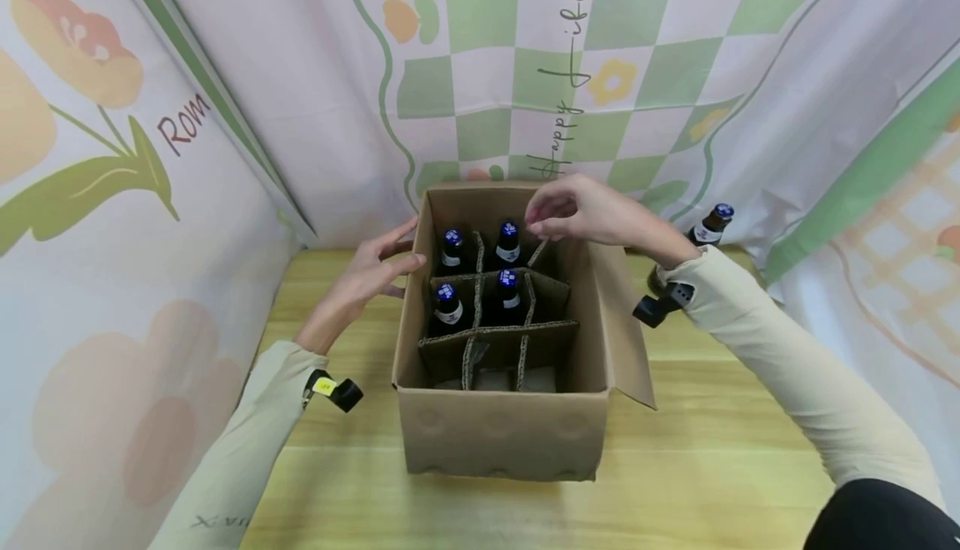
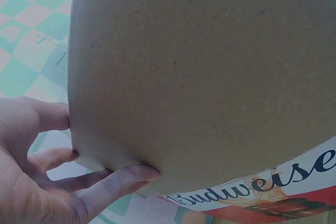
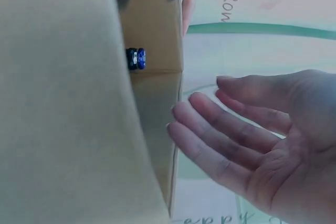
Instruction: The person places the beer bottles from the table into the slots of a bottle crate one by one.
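Observation:
An open cardboard box [image 1: 501,432] stands on the table, split into cells by cardboard dividers [image 1: 498,335]. Several dark bottles with blue caps, one bottle [image 1: 507,243] at the back among them, stand upright in its back and middle cells. My left hand [image 1: 369,273] touches the box's left side near the rim, fingers spread and fairly straight; in the left wrist view its thumb [image 2: 123,182] lies on the brown cardboard. Above the box's back right corner hovers my right hand [image 1: 581,212], fingers loosely curved around nothing, as the right wrist view also shows.
Another blue-capped bottle [image 1: 711,225] stands right of the box, partly hidden by my right wrist. A box flap [image 1: 626,325] sticks out on the right. Printed curtains [image 1: 480,100] hang behind and beside the wooden table [image 1: 697,433]. Part of a Budweiser label [image 2: 262,190] shows on the box.

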A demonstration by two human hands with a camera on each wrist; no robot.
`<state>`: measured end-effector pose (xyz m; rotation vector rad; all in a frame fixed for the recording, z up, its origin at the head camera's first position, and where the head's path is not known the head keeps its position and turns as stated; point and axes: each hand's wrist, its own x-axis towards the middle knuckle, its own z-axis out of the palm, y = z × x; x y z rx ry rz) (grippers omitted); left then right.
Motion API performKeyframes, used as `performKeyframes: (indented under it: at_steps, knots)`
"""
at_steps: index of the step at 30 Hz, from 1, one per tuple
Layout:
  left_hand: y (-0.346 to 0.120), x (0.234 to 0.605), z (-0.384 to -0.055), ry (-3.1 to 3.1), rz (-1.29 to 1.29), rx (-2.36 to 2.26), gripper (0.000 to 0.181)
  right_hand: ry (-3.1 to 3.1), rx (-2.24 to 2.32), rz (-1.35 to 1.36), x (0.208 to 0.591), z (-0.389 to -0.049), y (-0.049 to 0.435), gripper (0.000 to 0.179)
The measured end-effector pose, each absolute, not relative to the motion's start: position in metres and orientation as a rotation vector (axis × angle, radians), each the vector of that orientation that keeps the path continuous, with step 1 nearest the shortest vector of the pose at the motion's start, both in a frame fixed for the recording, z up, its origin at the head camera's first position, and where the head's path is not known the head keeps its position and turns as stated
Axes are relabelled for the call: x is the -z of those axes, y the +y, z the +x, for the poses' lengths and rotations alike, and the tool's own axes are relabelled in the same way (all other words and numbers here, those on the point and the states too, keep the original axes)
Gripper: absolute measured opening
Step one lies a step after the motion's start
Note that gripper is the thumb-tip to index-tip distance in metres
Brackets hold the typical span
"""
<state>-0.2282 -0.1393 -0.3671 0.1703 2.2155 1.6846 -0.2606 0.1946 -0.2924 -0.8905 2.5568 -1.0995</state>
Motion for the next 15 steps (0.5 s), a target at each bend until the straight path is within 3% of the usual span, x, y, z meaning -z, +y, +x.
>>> performKeyframes:
  at_steps: [15]
  knots:
    - [-0.140,0.367,-0.227,2.235,0.184,-1.664,0.072,2.822,1.195,-0.953,0.305,-0.260,0.238,0.015]
